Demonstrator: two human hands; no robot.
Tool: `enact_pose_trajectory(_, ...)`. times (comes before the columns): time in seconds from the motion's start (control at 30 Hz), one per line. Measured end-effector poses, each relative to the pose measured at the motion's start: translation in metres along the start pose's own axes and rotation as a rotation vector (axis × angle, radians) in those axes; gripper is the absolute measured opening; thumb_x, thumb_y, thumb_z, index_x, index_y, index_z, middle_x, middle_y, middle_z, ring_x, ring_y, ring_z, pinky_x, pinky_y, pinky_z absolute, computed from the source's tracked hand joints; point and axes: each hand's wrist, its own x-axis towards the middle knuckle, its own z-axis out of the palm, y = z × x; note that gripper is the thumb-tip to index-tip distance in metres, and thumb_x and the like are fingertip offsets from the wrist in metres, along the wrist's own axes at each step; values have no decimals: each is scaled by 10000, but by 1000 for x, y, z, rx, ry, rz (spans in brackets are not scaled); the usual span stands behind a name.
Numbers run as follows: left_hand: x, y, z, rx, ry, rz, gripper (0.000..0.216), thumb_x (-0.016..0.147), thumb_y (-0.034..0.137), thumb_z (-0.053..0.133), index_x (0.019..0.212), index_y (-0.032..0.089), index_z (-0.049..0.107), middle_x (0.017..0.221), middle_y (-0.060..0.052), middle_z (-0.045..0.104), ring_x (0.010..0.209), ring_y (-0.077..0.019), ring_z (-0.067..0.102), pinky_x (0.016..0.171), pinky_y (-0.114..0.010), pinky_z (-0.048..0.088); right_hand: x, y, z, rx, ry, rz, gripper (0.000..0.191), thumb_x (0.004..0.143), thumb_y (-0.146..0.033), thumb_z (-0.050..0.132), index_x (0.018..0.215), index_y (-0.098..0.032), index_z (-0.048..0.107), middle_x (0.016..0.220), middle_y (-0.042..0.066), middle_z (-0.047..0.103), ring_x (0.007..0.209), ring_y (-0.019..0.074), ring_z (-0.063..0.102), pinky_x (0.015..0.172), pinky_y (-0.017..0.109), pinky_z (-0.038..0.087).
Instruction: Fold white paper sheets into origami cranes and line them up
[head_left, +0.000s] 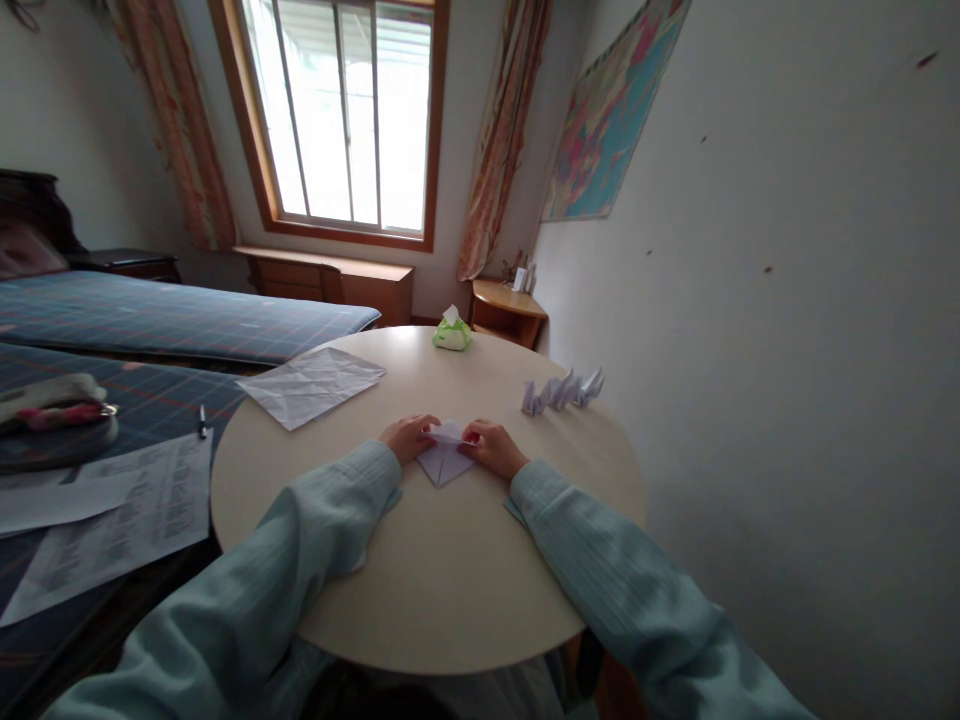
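Note:
A small sheet of white paper (pixel 444 466), folded to a diamond-like shape with a crease down its middle, lies on the round table between my hands. My left hand (pixel 409 437) pinches its upper left edge. On the opposite edge, my right hand (pixel 491 446) has its fingers closed on the paper. The upper flap is partly covered by my fingers. To the right stands a row of several folded paper figures (pixel 562 391), apart from my hands. A larger creased sheet of paper (pixel 313 385) lies flat at the table's left side.
The round cream table (pixel 450 580) bears a green tissue pack (pixel 452 332) at its far edge. Left of it, a plaid-covered bed (pixel 150 400) holds printed sheets (pixel 142 525), a pen (pixel 202 421) and a bag-like item (pixel 56 418). A white wall (pixel 787 400) rises at the right.

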Motion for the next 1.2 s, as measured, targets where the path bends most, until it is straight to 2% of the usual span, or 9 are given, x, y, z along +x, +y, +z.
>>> enact_pose_trajectory(0.13,-1,3,-2,45,91,71,332,654,146,476,981,192,512,926,-45,554,871,-174,486,795,-298,396,0,-4,1,-69,3,36,128,681,-261,551,625,-154,506,612,-15,480,569,88,416,545,191,310)
enact_pose_trajectory(0.23,-4,12,-9,57,265,112,424,650,139,466,1072,153,445,1076,-85,478,973,-201,428,865,-340,359,0,-4,1,-149,44,116,118,709,-250,505,639,-158,484,604,-14,481,561,94,401,530,197,280)
enact_pose_trajectory(0.33,-8,25,-16,10,424,89,301,689,141,419,982,145,484,986,-83,505,941,-183,444,858,-337,368,0,-5,-1,-177,78,159,77,716,-236,483,696,-161,486,657,2,509,591,101,415,537,200,270)
enact_pose_trajectory(0.37,-9,29,-17,-11,414,110,251,706,145,404,933,155,509,940,-72,525,911,-171,462,843,-320,380,0,-5,-1,-186,79,164,74,716,-235,481,705,-162,485,665,4,511,597,103,418,539,201,268)
enact_pose_trajectory(0.47,-11,35,-14,-77,238,249,205,747,181,387,853,185,563,861,-40,575,845,-134,507,808,-261,406,0,-7,-1,-228,65,170,88,715,-246,475,684,-164,476,641,0,496,576,102,404,531,204,259)
enact_pose_trajectory(0.57,-10,31,-5,-83,62,309,252,765,248,403,942,191,573,993,-47,576,936,-143,503,863,-270,382,-1,-8,-1,-244,67,152,88,701,-238,483,652,-168,459,621,-6,479,557,97,390,520,202,255)
enact_pose_trajectory(0.73,-6,19,7,-7,-162,256,423,739,366,456,1135,214,468,1211,-60,451,1112,-210,396,952,-368,293,-3,-12,1,-217,120,89,64,650,-157,490,634,-178,432,615,-16,468,543,89,385,506,194,254)
enact_pose_trajectory(1.03,-7,24,7,25,-132,168,381,743,350,457,1107,246,494,1202,-33,463,1102,-197,407,946,-351,300,-1,-15,-2,-231,345,312,72,679,-232,457,651,-187,408,519,-40,401,475,91,358,466,206,204)
enact_pose_trajectory(1.2,-8,28,6,83,-91,155,426,739,397,455,1125,218,477,1164,-53,493,1073,-208,422,921,-347,316,-1,-14,-4,-194,387,325,91,685,-252,449,644,-188,398,513,-45,389,474,91,364,473,206,216)
